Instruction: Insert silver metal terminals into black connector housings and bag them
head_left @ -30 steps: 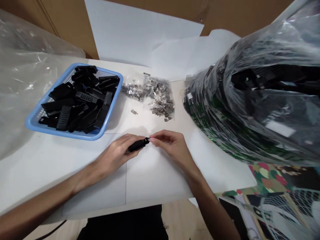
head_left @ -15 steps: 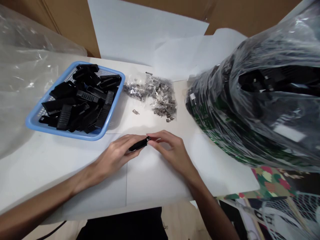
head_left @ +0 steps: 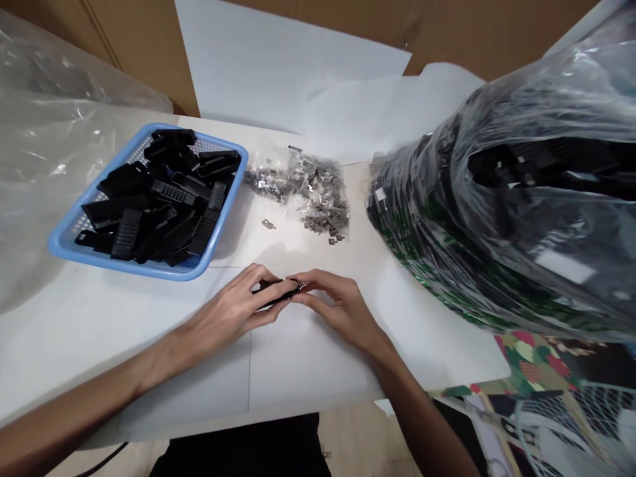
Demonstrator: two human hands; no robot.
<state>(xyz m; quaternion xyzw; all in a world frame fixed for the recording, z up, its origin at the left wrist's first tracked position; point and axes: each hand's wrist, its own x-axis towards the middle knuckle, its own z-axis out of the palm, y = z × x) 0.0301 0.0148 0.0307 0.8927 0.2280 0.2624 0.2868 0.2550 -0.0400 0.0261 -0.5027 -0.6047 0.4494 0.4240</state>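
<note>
My left hand (head_left: 248, 301) is closed around a narrow black plastic part (head_left: 275, 303), mostly covered by the fingers. At the part's right end, the fingertips of my right hand (head_left: 335, 301) pinch something small that I cannot make out. Both hands meet just above the white table (head_left: 308, 364). Beyond them lies a single small metal clip (head_left: 268, 224). Farther back, clear plastic bags (head_left: 320, 189) hold many similar metal pieces, some spilling out at the front.
A blue basket (head_left: 134, 267) full of black plastic parts (head_left: 126, 233) stands at the left. On the right bulges a large clear plastic bag (head_left: 437, 218) with black parts inside. Brown cardboard (head_left: 308, 20) and white sheets (head_left: 278, 66) rise at the back.
My left fingers have shifted over the black part and now cover more of it, the index finger reaching its right end. My right fingertips have moved slightly down, staying at that end.
</note>
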